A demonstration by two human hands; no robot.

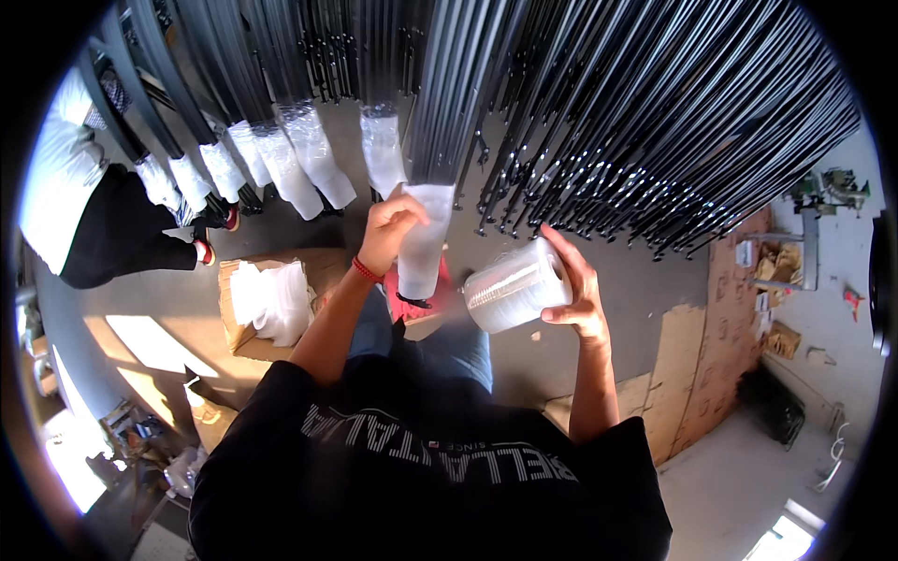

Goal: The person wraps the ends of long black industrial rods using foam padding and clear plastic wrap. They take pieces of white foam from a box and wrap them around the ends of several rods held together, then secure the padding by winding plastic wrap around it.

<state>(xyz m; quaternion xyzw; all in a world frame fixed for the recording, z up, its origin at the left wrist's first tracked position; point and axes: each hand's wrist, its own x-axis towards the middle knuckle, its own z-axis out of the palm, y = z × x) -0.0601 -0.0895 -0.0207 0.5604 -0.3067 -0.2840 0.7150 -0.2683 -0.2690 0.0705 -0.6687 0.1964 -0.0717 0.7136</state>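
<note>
A bundle of long black rods [447,103] hangs in front of me, its lower end covered by a white sleeve [419,257]. Curled fingers of my left hand [385,234] grip the upper left edge of that sleeve. A dark tip sticks out at the sleeve's bottom. To the right, my right hand [582,294] holds a roll of clear stretch film [510,288] by its end, thumb below and fingers above. The roll is tilted and apart from the bundle. Whether a strip of film runs between roll and bundle, I cannot tell.
Several wrapped bundle ends [297,164] hang to the left. Many bare black rods [599,140] crowd the right. An open cardboard box [234,323] with white sleeves stands at lower left, and a red item [440,290] lies behind the bundle. Another person [112,224] stands far left.
</note>
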